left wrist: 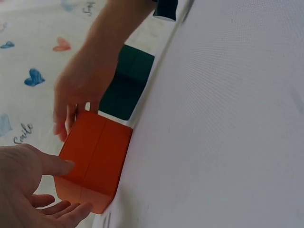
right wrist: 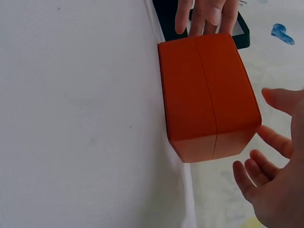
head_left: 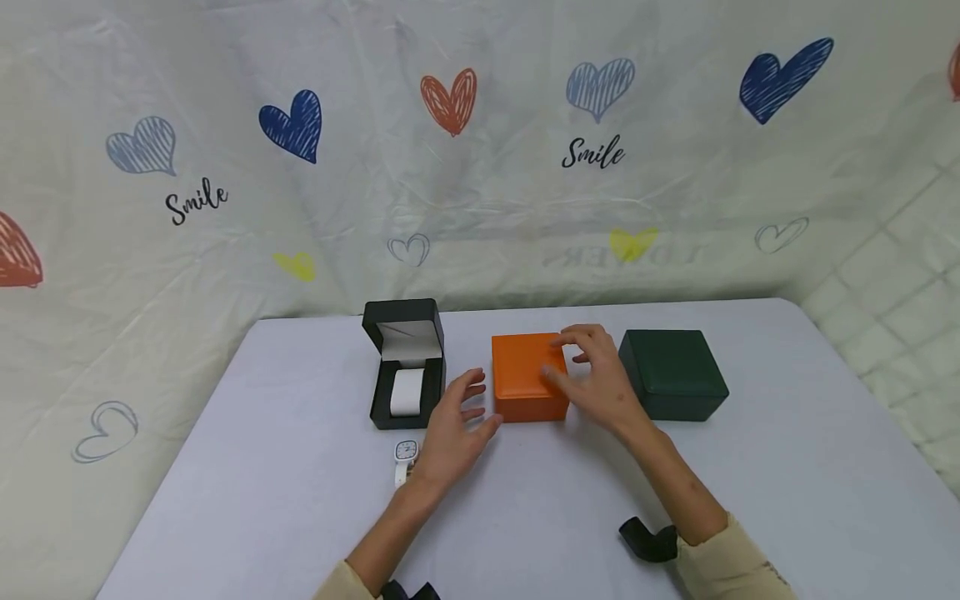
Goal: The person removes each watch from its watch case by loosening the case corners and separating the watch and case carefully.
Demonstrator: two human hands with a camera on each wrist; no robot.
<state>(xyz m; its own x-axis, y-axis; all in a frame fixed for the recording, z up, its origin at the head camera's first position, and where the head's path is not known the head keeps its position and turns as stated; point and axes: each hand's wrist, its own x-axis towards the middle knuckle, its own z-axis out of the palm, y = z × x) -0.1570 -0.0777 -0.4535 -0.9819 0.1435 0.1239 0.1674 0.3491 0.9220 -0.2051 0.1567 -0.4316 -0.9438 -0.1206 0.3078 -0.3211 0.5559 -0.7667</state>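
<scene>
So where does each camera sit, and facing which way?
Head: worn there, looking forward and down at the orange box, green box, open black watch box and white wristwatch; left hand, right hand and sleeves show.
Left wrist: worn there, facing right toward the orange box; both hands show.
Right wrist: worn there, facing left toward the orange box; both hands show.
Both wrist views share the orange box.

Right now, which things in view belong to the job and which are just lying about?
In the job, it seems:
orange box, closed
left hand and right hand, around it

Apparently just lying about:
green box, closed
black box, open
white cushion inside that
white watch
</scene>
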